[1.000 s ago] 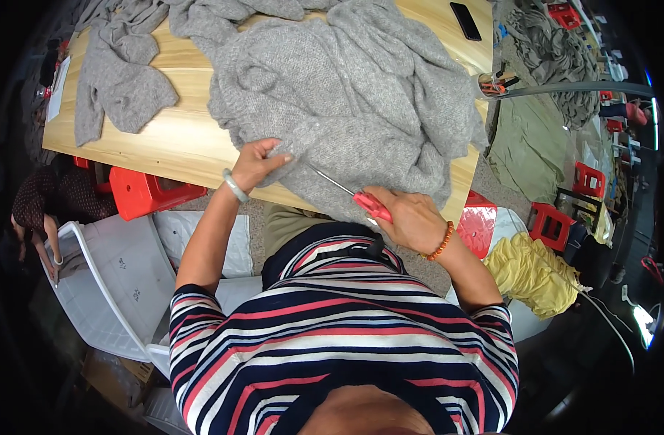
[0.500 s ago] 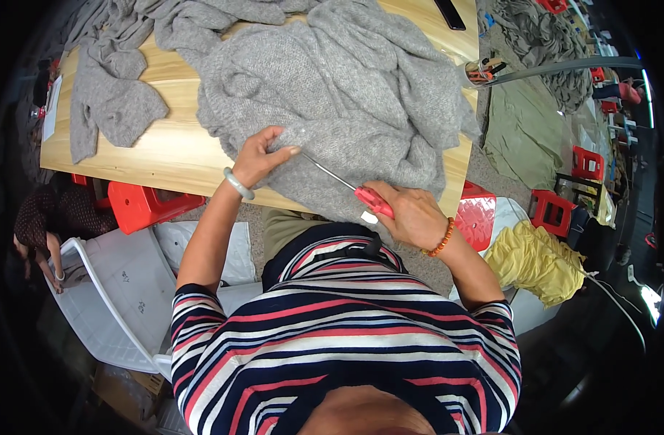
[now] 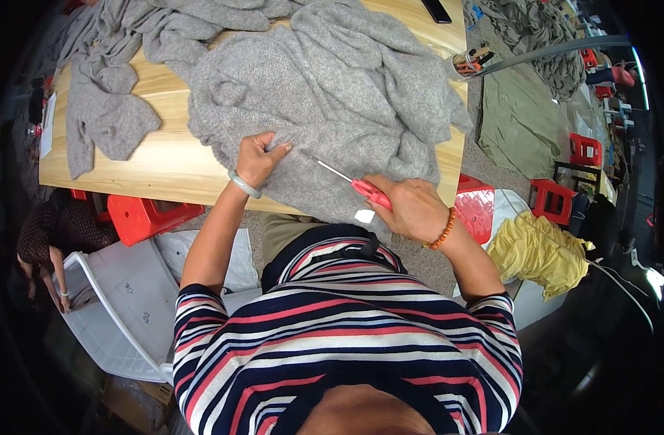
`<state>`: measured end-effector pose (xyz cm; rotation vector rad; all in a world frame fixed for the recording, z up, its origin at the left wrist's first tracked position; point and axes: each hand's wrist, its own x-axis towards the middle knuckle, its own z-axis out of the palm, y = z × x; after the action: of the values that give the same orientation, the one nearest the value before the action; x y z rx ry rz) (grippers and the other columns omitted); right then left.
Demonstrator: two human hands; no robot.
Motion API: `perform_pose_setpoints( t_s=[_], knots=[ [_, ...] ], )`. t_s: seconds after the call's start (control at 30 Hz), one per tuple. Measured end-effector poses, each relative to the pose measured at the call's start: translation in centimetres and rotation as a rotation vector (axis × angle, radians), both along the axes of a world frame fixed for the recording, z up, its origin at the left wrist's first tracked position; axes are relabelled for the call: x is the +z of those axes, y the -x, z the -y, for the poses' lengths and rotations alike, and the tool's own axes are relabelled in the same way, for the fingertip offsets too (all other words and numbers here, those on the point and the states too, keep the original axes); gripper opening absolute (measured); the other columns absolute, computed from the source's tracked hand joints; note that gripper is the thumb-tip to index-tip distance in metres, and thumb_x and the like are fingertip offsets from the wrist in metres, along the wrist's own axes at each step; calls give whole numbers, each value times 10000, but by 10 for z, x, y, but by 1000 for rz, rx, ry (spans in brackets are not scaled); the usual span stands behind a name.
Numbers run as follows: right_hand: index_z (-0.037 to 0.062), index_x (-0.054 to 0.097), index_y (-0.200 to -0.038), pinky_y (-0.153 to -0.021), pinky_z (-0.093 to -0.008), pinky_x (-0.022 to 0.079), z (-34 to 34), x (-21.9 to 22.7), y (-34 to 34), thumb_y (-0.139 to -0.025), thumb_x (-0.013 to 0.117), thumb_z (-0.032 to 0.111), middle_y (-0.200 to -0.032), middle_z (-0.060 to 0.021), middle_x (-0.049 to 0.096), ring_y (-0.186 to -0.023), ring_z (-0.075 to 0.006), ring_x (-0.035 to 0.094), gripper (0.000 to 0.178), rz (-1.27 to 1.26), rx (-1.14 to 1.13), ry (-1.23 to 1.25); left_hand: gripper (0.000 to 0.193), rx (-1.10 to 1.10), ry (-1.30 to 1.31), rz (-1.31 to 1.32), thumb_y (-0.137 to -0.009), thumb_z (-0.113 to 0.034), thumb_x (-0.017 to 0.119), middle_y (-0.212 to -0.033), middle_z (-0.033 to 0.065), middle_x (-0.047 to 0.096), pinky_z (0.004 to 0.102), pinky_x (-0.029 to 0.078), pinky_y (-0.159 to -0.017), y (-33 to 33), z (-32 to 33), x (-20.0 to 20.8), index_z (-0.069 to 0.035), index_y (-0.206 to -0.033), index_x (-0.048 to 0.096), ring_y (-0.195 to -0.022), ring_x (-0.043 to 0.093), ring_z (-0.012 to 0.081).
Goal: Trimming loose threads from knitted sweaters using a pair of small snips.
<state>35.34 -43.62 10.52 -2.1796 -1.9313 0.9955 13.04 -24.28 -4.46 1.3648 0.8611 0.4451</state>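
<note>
A grey knitted garment (image 3: 332,94) lies bunched over the table, its near edge hanging toward my lap with a small white label (image 3: 364,216) on it. My left hand (image 3: 261,159) pinches a fold of the knit between thumb and fingers. In my right hand (image 3: 415,206) is the red handle of a slim hand tool (image 3: 368,191) with a thin metal shaft. The shaft points up and left across the knit, its end a short way from my left thumb. What kind of tip it has is too small to make out.
More grey knitwear (image 3: 114,119) lies on the wooden table (image 3: 179,174). A cup of tools (image 3: 466,65) and a dark phone (image 3: 436,10) sit at its right side. Red stools (image 3: 150,217) stand below. At left, another person's arm (image 3: 56,275) reaches into a white bin (image 3: 121,304). Yellow cloth (image 3: 538,254) lies right.
The tool's shaft has drawn slightly away from my left thumb. My left hand keeps its pinch on the knit. The whole view has shifted a little.
</note>
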Motion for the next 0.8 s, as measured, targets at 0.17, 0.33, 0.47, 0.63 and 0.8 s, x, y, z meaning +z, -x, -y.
perform_pose_setpoints(
  t_s=[0.17, 0.33, 0.47, 0.63, 0.8],
  knots=[
    [80, 594, -1199, -693, -501, 522, 2, 1, -7, -929, 600, 284, -777, -240, 673, -750, -426, 671, 338, -32, 15, -15, 112, -207, 57, 1, -857, -34, 737, -860, -35, 683, 215, 467, -688, 12, 4, 6, 16, -956, 722, -768, 558, 34],
    [95, 569, -1254, -675, -496, 524, 24, -4, -22, -906, 635, 261, -818, -239, 672, -758, -438, 654, 392, -48, 14, 18, 175, -597, 100, -88, -891, -91, 718, -963, -21, 677, 230, 472, -774, 17, 9, 8, 2, -1038, 703, -895, 557, 41],
    [95, 570, -1245, -674, -501, 518, 36, 0, -28, -895, 647, 241, -812, -236, 667, -753, -440, 649, 387, -42, -59, 7, 232, -334, 195, -48, -885, -176, 724, -925, 10, 703, 251, 497, -783, -11, 16, 17, -10, -1046, 705, -849, 594, 74],
    [90, 586, -1228, -673, -497, 515, 37, 9, -36, -895, 652, 248, -796, -235, 661, -747, -432, 651, 375, -5, -30, 26, 232, -161, -29, 28, -929, -181, 680, -949, -4, 700, 233, 492, -817, -43, 28, -14, -14, -1089, 697, -894, 589, 48],
    [92, 598, -1184, -695, -497, 511, 52, 26, -33, -884, 645, 259, -778, -229, 664, -748, -420, 656, 346, -16, -26, 159, 218, -191, -125, 66, -927, -189, 658, -841, 52, 725, 285, 502, -701, -51, 50, -34, 3, -1015, 710, -757, 618, 109]
  ],
)
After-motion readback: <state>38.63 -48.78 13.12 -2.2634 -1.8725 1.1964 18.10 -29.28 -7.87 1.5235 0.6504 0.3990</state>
